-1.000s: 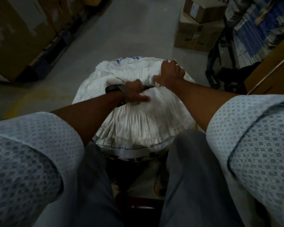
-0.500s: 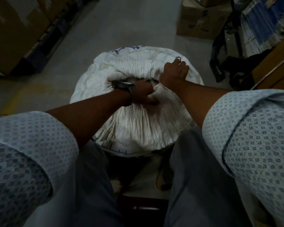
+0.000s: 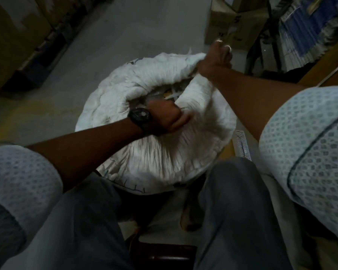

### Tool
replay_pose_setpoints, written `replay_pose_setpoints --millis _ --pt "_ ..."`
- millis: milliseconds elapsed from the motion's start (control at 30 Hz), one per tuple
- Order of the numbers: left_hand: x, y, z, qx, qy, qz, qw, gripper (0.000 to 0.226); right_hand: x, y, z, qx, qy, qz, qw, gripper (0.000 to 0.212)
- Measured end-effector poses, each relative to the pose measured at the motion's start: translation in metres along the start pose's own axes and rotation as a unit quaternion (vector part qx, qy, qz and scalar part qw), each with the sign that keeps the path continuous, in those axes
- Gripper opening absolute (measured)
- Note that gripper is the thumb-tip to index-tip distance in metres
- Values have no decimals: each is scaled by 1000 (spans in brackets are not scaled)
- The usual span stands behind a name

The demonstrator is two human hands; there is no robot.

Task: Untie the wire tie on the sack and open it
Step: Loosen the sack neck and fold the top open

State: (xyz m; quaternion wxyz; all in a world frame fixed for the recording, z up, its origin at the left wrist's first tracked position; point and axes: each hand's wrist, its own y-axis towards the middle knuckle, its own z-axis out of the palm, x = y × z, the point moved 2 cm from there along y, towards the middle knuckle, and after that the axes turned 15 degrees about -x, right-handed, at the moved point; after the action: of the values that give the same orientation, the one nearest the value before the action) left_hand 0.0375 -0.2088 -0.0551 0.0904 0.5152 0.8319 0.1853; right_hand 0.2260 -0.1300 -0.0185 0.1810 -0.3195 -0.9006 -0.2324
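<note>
A white woven sack (image 3: 160, 152) stands on the floor between my knees, its pleated mouth partly spread. My left hand (image 3: 169, 117), with a black watch on the wrist, is shut on the near edge of the mouth. My right hand (image 3: 217, 57) grips the far right edge of the sack and holds it stretched up and away. A dark gap (image 3: 168, 93) shows between the two edges, with pale contents inside. No wire tie is visible.
Cardboard boxes (image 3: 234, 22) stand on the floor beyond the sack at the right, next to a dark metal rack (image 3: 261, 45) with bundled goods. More cartons (image 3: 18, 39) line the left side. Grey concrete floor (image 3: 135, 30) stretches ahead.
My right hand has pulled the far edge of the sack up and to the right. The mouth, bunched together before, has spread into an opening. My left hand stays on the near edge.
</note>
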Motion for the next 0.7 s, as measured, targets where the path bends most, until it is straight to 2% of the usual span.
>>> replay_pose_setpoints --millis 100,167,200,267,300,333,367,433,533,600,700 --pt "27 16 -16 -34 -6 -182 983 58 16 -12 -2 -42 -53 -156 985 85" --pt "53 17 -11 -34 29 -233 971 52 28 -20 -2 -48 -62 -267 961 82" --pt "67 14 -7 -41 47 -245 968 48 34 -27 -2 -59 -55 -332 940 74" --pt "89 7 -1 -24 74 -285 955 42 39 -40 2 -102 -47 -480 870 52" --pt "96 4 3 6 82 -305 949 41 39 -46 5 -116 -40 -544 830 41" --pt "100 2 8 41 90 -320 942 42 38 -52 6 -97 -42 -580 808 33" --pt "103 0 12 71 97 -326 938 46 36 -55 12 -60 -45 -593 802 27" --pt "106 1 16 94 112 -337 930 57 29 -58 22 1 -72 -567 821 28" --pt "114 3 24 113 123 -350 922 72 13 -49 36 33 -125 -478 869 48" --pt "120 3 30 124 143 -344 920 77 7 -42 44 68 -160 -435 883 65" --pt "137 3 37 133 208 -303 920 67 3 -35 54 47 -192 -390 899 50"
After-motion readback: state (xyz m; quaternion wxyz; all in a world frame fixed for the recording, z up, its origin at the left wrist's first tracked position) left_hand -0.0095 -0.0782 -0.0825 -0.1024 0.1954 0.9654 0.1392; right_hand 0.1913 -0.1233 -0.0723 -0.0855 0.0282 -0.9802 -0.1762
